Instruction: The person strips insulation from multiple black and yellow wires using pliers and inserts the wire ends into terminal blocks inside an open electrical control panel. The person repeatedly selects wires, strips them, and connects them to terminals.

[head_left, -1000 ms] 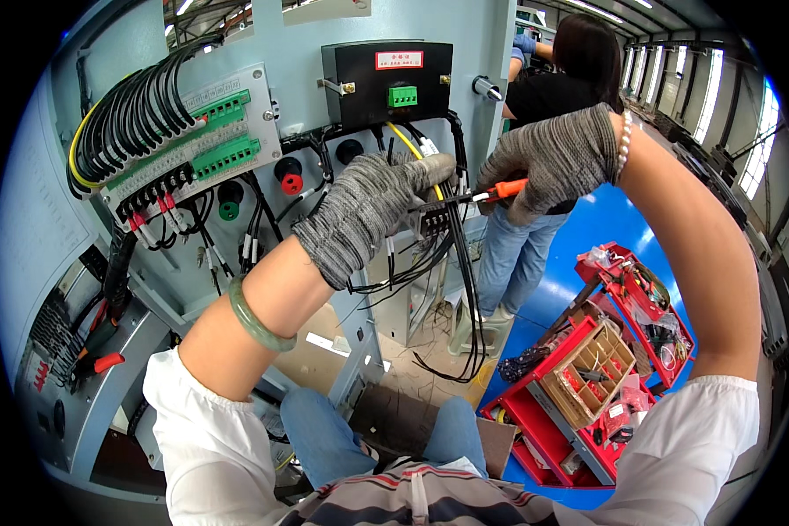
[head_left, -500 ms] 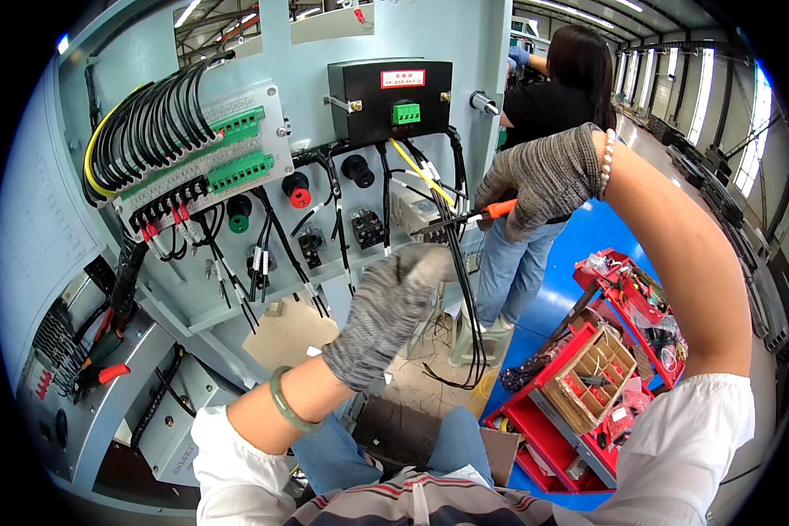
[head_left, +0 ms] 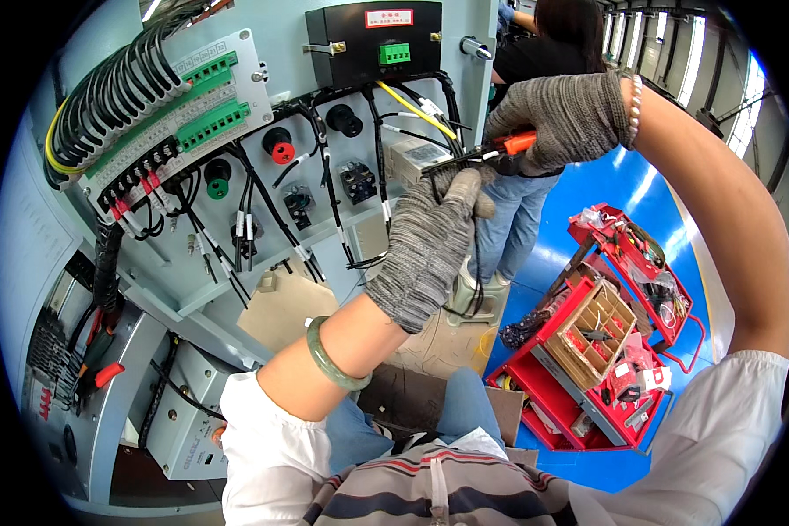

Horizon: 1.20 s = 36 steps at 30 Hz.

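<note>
My right hand [head_left: 563,123], in a grey knit glove, is closed around a hand tool with an orange-and-black handle [head_left: 519,143]. The tool's slim dark front end reaches left across a bundle of black wires [head_left: 454,105]; its exact kind is unclear. Just below it, my gloved left hand [head_left: 431,237] is closed around these wires, fingertips partly hidden. A loose loop of the wires hangs beyond that hand. Above sits a black box [head_left: 373,44] with a green terminal plug [head_left: 394,54]; a yellow wire [head_left: 416,110] runs down from under it.
The pale cabinet panel carries a terminal board [head_left: 175,114], a red socket [head_left: 278,145], a green socket [head_left: 217,179] and hanging wires. Another person [head_left: 548,44] stands behind my right hand. A red tool cart [head_left: 579,377] with a divided cardboard box [head_left: 587,337] is at right.
My left hand has moved up and right and closed on the black wires below the tool. The view has shifted, and the panel appears higher and farther left.
</note>
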Tool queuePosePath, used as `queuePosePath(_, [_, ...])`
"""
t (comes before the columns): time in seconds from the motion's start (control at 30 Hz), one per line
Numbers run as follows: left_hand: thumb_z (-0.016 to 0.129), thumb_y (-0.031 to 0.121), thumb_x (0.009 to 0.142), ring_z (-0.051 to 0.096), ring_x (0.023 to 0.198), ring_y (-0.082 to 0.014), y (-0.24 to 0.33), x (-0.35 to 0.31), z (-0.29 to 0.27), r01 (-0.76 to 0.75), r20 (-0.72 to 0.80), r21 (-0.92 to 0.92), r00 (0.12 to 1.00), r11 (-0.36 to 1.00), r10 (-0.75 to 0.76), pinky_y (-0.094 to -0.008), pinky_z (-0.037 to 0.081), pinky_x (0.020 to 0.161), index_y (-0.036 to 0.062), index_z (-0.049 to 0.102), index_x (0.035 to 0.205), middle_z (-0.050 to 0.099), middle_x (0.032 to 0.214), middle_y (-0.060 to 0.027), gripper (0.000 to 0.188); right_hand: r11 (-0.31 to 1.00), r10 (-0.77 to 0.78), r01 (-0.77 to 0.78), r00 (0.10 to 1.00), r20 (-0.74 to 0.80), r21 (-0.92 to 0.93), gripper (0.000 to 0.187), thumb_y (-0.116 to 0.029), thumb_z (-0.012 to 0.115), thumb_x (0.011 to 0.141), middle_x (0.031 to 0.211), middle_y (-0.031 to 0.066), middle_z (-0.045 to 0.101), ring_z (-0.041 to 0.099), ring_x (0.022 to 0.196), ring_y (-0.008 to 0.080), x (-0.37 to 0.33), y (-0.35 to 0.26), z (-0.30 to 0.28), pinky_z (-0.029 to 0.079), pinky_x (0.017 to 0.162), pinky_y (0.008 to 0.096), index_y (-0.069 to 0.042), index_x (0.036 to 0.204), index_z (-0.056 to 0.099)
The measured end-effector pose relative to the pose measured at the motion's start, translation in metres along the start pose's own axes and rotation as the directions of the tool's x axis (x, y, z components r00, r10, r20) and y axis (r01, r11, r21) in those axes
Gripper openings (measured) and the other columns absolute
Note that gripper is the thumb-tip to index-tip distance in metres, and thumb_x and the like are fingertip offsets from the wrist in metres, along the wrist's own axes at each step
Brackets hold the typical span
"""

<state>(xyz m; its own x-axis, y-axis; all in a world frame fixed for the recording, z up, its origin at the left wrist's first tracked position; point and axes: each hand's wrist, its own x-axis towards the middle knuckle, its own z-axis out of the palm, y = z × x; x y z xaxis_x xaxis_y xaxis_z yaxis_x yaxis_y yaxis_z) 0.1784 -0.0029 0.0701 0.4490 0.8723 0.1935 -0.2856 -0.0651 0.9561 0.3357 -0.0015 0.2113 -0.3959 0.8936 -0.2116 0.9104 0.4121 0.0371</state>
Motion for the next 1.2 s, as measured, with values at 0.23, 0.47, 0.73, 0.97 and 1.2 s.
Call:
queuePosePath(0.23, [0.053,0.032,0.091,0.037,0.044,-0.0012,-0.007,0.002,-0.007,-0.008,0.024,0.016,1.0,1.0,0.007,-0.0167,0.028,0.035,0.0051,0.058,0.105,0.056,0.071,0.0042,0.031,0.998,-0.005,0.005,1.0,0.001,-0.068,0.048,-0.019,0.061,0.065,0.091,0.0194,0.062,0.06,0.085,0.0296,-0.001,-0.004,0.001,0.049,0.078,0.0343,0.003,0.108,0.059])
queuePosePath(0.47, [0.053,0.036,0.09,0.036,0.046,-0.0008,-0.007,0.001,-0.013,-0.005,0.094,-0.016,0.996,1.0,0.007,-0.0151,0.027,0.035,0.0033,0.057,0.106,0.054,0.073,0.0039,0.037,0.999,0.042,-0.043,0.997,-0.058,-0.019,0.048,-0.021,0.063,0.064,0.091,0.0175,0.062,0.06,0.083,0.0292,-0.003,0.003,0.015,0.048,0.079,0.0349,-0.001,0.108,0.06])
queuePosePath(0.73, [0.053,0.038,0.09,0.036,0.047,-0.0005,-0.005,-0.001,-0.02,0.045,0.165,-0.075,0.986,0.996,-0.033,-0.0146,0.028,0.037,0.0005,0.055,0.112,0.053,0.073,0.004,0.044,0.963,0.17,-0.189,0.979,0.112,0.191,0.056,-0.02,0.067,0.06,0.084,0.0134,0.061,0.058,0.075,0.0248,-0.003,-0.009,0.011,0.048,0.072,0.0334,0.0,0.111,0.057])
queuePosePath(0.97, [0.052,0.037,0.091,0.035,0.05,-0.0004,-0.01,-0.001,-0.028,0.061,0.255,-0.158,0.967,0.986,-0.019,-0.0146,0.027,0.039,0.0009,0.054,0.115,0.053,0.076,0.0041,0.043,0.982,0.104,-0.103,0.995,-0.004,0.156,0.056,-0.02,0.068,0.061,0.085,0.0133,0.063,0.059,0.076,0.0236,-0.002,-0.005,0.019,0.049,0.071,0.0324,-0.001,0.112,0.058])
queuePosePath(1.2, [0.053,0.036,0.091,0.036,0.049,0.0003,-0.009,-0.008,-0.028,0.074,0.225,-0.146,0.973,0.987,-0.04,-0.0139,0.027,0.038,0.0031,0.055,0.11,0.052,0.075,0.0044,0.038,0.996,-0.094,0.093,0.969,-0.229,-0.014,0.047,-0.017,0.062,0.062,0.08,0.0157,0.061,0.059,0.073,0.0217,-0.007,0.009,0.037,0.048,0.068,0.0327,-0.001,0.106,0.06])
